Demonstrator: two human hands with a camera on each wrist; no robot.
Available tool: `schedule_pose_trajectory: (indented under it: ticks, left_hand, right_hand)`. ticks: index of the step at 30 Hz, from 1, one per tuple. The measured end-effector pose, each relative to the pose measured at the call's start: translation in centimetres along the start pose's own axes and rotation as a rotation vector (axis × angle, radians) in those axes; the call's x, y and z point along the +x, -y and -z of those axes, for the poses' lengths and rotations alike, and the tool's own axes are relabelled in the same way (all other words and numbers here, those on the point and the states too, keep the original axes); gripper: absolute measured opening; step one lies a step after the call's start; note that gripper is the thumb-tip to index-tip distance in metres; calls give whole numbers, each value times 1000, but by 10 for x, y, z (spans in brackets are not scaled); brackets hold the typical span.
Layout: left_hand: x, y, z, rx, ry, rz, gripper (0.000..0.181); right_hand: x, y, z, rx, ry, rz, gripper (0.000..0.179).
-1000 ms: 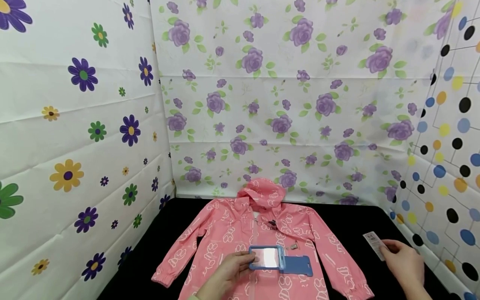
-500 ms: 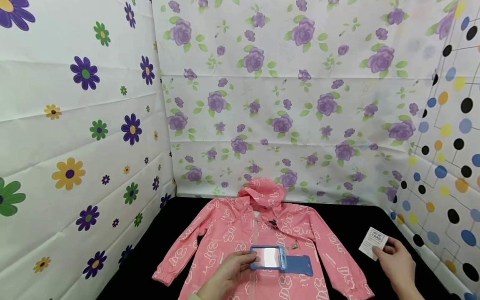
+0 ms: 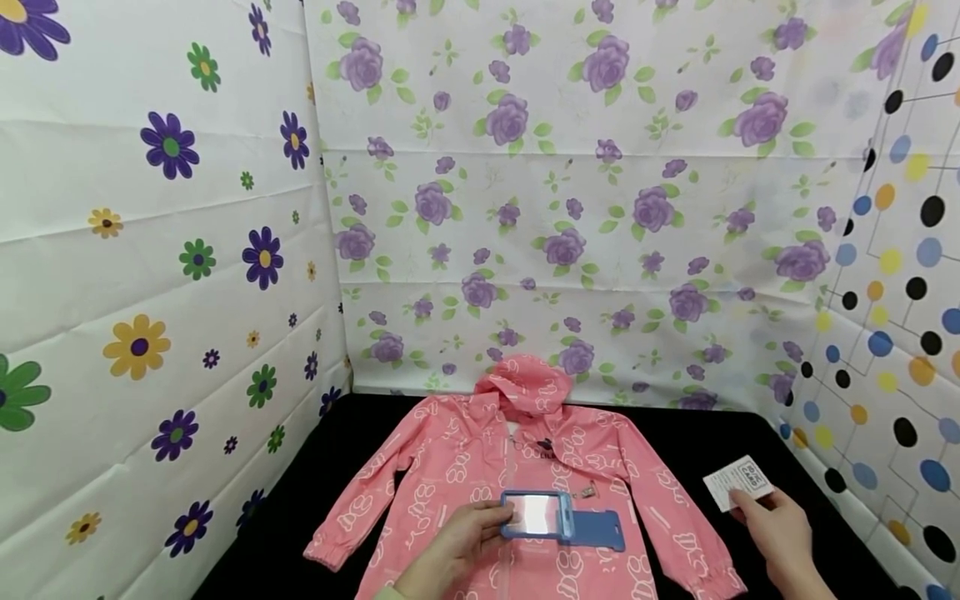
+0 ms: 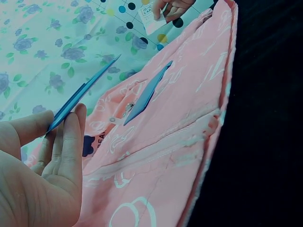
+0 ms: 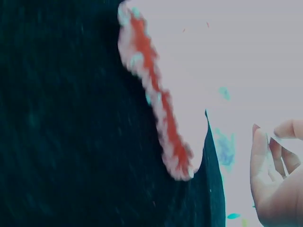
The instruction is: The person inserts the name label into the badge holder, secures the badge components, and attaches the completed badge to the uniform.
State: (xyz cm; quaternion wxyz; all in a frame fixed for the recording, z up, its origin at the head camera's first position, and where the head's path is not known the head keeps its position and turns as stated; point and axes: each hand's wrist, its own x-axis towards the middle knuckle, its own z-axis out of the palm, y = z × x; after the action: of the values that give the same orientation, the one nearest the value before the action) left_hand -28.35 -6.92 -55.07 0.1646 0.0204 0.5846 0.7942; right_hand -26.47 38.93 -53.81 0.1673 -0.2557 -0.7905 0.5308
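My left hand pinches the edge of a blue card holder frame with a shiny clear window, held above the pink jacket. In the left wrist view the holder appears nearly edge-on between thumb and fingers. A flat blue cover piece lies on the jacket to its right, apart from it in the left wrist view. Out to the right, my right hand pinches a white printed card between thumb and fingers, lettering toward the head camera. In the right wrist view that hand is at the edge, its card barely visible.
The hooded pink jacket with white outline drawings is spread over a black tabletop. A small metallic item sits on it behind the cover piece. Patterned cloth walls stand behind and at both sides.
My right hand has moved left and turned the white card, so more of its printed face shows and it is tilted the other way. The left hand and card holder have hardly moved.
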Motion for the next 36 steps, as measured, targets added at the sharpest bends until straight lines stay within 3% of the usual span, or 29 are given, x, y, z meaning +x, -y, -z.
schedule_pose_trajectory:
  ticks: [3, 8, 19, 26, 36]
  left_hand:
    - [1, 0, 0, -3, 5, 3, 20]
    - [1, 3, -1, 0, 12, 10, 18]
    - [1, 5, -4, -1, -5, 18, 21]
    - [2, 5, -4, -8, 0, 9, 23]
    - [2, 6, -6, -14, 17, 0, 24]
  right_hand:
    - [-4, 3, -6, 83, 38, -35, 59]
    - [-12, 8, -15, 130, 90, -48, 62]
    - [-28, 18, -38, 73, 208, -35, 95]
    - [-38, 22, -50, 135, 291, -45, 75]
    - [-54, 31, -61, 152, 336, -64, 72]
